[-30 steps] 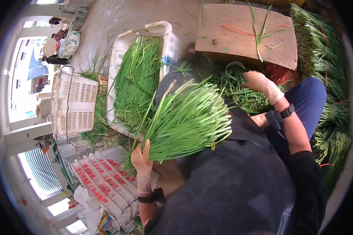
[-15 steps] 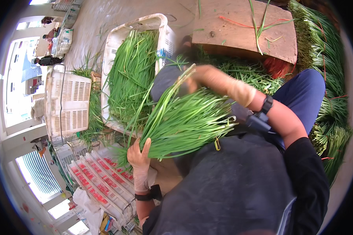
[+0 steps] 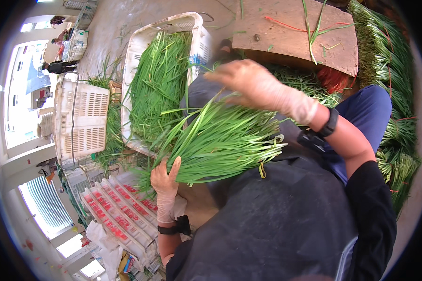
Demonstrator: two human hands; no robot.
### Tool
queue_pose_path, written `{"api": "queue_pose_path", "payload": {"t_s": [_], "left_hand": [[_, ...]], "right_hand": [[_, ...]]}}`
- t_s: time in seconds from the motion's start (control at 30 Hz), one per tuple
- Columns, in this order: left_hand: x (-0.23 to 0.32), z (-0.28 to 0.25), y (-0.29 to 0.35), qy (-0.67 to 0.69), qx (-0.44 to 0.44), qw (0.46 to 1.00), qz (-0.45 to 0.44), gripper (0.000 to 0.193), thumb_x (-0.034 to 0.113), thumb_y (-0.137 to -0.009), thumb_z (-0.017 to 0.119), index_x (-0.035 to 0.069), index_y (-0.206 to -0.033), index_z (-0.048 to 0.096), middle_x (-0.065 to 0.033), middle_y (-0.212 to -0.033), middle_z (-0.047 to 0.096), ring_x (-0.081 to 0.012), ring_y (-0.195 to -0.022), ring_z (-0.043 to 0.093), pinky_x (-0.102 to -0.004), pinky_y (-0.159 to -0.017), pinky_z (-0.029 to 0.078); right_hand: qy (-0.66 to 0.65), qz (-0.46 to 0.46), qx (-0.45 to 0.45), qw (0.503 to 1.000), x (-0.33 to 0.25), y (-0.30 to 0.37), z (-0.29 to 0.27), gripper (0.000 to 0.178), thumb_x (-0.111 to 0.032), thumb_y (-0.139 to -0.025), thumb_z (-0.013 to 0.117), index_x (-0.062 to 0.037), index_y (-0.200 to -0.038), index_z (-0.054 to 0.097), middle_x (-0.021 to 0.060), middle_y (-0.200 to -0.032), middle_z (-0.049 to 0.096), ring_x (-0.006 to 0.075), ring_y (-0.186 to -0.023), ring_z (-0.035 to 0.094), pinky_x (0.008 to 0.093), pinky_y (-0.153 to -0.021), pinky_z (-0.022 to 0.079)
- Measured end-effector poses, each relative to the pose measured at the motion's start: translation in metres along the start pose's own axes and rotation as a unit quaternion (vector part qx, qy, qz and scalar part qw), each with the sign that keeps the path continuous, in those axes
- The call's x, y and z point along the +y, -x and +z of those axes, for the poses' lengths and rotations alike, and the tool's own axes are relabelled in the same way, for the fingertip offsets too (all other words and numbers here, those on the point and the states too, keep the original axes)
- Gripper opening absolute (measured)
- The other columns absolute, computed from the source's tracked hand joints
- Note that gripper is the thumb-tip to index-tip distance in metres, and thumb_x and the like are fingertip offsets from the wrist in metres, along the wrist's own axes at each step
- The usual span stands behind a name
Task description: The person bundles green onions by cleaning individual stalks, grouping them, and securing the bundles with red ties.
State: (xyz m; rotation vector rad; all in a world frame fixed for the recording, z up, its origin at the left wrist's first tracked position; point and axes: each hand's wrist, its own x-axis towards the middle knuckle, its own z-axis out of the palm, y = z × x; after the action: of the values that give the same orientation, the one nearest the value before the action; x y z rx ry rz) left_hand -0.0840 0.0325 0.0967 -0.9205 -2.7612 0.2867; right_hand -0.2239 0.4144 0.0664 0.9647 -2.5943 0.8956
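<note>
A thick bunch of green garlic chives [image 3: 220, 145] lies across my lap over a dark apron [image 3: 286, 220]. Its pale stem ends point right, its leaf tips left. My left hand [image 3: 165, 181], in a thin glove, is closed around the leaf side, thumb up against the leaves. Over the far side of the bunch hovers my gloved right hand [image 3: 253, 86], slightly blurred, fingers stretched out to the left and apart from the thumb; nothing shows in it. A few loose stalks stick up beneath it.
Beyond the bunch stands a white crate [image 3: 194, 23] heaped with more chives [image 3: 159, 84]. A wooden board [image 3: 290, 35] carries loose leaves and an orange tie. Tied bundles [image 3: 394, 89] are stacked at right. Another pale crate [image 3: 82, 122] and red-marked white boxes [image 3: 112, 210] stand at left.
My right hand has come away from the pale stalks at its fingers and its fingers have spread out. The left hand keeps its hold, shifted slightly left.
</note>
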Motion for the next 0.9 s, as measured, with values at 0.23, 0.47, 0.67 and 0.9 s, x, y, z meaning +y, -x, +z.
{"api": "queue_pose_path", "payload": {"t_s": [0.23, 0.47, 0.67, 0.9], "left_hand": [[0.001, -0.004, 0.004, -0.003, -0.014, 1.0, -0.013, 0.063, 0.003, -0.074, 0.059, 0.029, -0.131, 0.057, -0.012, -0.099, 0.057, -0.0291, -0.072, 0.056, -0.0395, -0.063, 0.045], [0.001, -0.007, -0.012, -0.021, 0.013, 1.0, 0.018, 0.057, 0.011, -0.081, 0.067, 0.033, -0.132, 0.055, -0.0101, -0.095, 0.059, -0.026, -0.068, 0.055, -0.0371, -0.059, 0.045], [-0.004, -0.009, -0.03, -0.029, 0.025, 0.998, 0.051, 0.055, 0.018, -0.083, 0.07, 0.035, -0.133, 0.053, -0.01, -0.099, 0.062, -0.0244, -0.069, 0.057, -0.0352, -0.062, 0.047], [-0.008, -0.004, -0.015, -0.033, -0.002, 0.999, 0.04, 0.055, 0.018, -0.083, 0.069, 0.035, -0.133, 0.053, -0.0106, -0.097, 0.061, -0.0245, -0.069, 0.057, -0.0353, -0.062, 0.047]], "right_hand": [[-0.489, 0.266, 0.007, 0.83, 0.012, 0.0, 0.011, 0.012, -0.014, -0.087, 0.066, -0.0094, -0.096, 0.074, 0.0106, -0.081, 0.069, 0.024, -0.067, 0.061, 0.0302, -0.065, 0.053], [-0.079, 0.234, -0.072, 0.966, 0.047, -0.017, 0.02, 0.025, -0.029, -0.089, 0.061, -0.0066, -0.095, 0.07, 0.0158, -0.093, 0.066, 0.0348, -0.09, 0.064, 0.0429, -0.08, 0.051], [-0.232, 0.174, -0.3, 0.909, -0.009, -0.08, 0.051, 0.041, -0.043, -0.083, 0.065, -0.0061, -0.097, 0.074, 0.0127, -0.087, 0.071, 0.0278, -0.083, 0.067, 0.0361, -0.08, 0.052], [-0.372, 0.332, -0.144, 0.855, 0.096, -0.002, 0.052, 0.023, -0.02, -0.089, 0.06, -0.0006, -0.079, 0.068, 0.0053, -0.077, 0.068, 0.0176, -0.072, 0.064, 0.0334, -0.067, 0.05]]}}
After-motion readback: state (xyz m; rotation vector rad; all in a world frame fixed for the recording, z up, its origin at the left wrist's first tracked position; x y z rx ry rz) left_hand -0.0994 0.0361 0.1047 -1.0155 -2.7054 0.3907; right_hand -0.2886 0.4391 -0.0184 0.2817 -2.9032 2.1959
